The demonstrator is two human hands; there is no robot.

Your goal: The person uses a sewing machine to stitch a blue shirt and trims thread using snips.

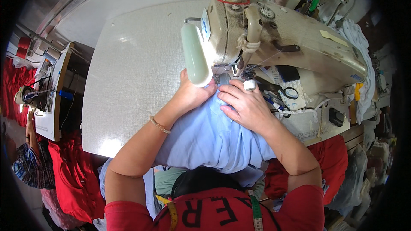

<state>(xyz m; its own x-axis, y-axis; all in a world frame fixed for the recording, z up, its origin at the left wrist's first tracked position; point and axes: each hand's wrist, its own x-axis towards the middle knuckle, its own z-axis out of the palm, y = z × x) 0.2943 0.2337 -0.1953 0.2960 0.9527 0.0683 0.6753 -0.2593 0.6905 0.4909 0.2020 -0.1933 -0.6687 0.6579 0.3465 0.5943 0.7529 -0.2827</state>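
Note:
A light blue cloth [201, 134] runs from my lap up over the table edge to the needle area of a beige sewing machine [295, 38]. My left hand [190, 92] closes on the cloth left of the presser foot [222, 79]; a pale green lamp [195, 53] hides part of its fingers. On the other side, my right hand [248, 106] rests on the cloth with its fingers spread, just below the needle. Cloth under both palms is hidden.
Black scissors [289, 93], pens and a dark phone-like object [288, 73] lie right of the needle. A pale table [128, 85] stretches left. Red cloth [70, 173] hangs beside it. At far left, another person's arm [31, 126] reaches to a second sewing machine [28, 96].

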